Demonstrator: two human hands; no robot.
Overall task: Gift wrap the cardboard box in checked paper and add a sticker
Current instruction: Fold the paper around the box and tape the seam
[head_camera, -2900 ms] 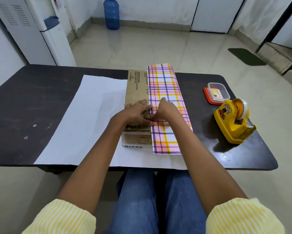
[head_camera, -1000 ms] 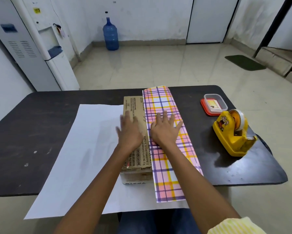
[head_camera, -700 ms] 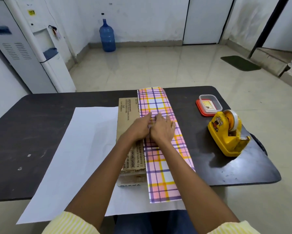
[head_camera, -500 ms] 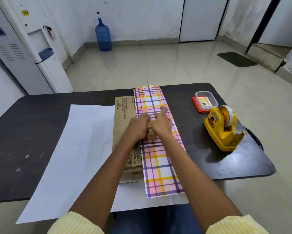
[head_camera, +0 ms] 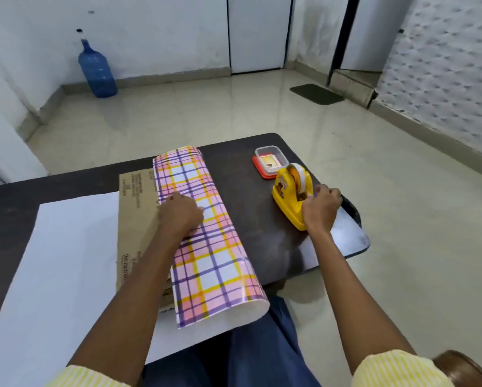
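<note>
Writing: printed lines run along the top of the box, too small and blurred to read; a framed label near its close end is just as unclear.
Pictures: the dispenser has a cartoon sticker on its side; the tub holds a small printed card, details lost.
Counts: one box, one sheet of paper, one dispenser with one tape roll, one tub, two hands.
Box: lies lengthwise on the table, on the sheet, near the middle.
Paper: the checked side curls over the right half of the box; the white side lies flat to the left, and its close end hangs past the table edge.
Left hand: palm down, fingers laid flat, pressing the paper's edge onto the box top.
Right hand: fingers curled against the close end of the dispenser, touching it; whether they pinch tape cannot be told.
Tub: clear, on a red lid, just behind the dispenser.
Floor: one blue bottle by the wall, one dark mat.
</note>
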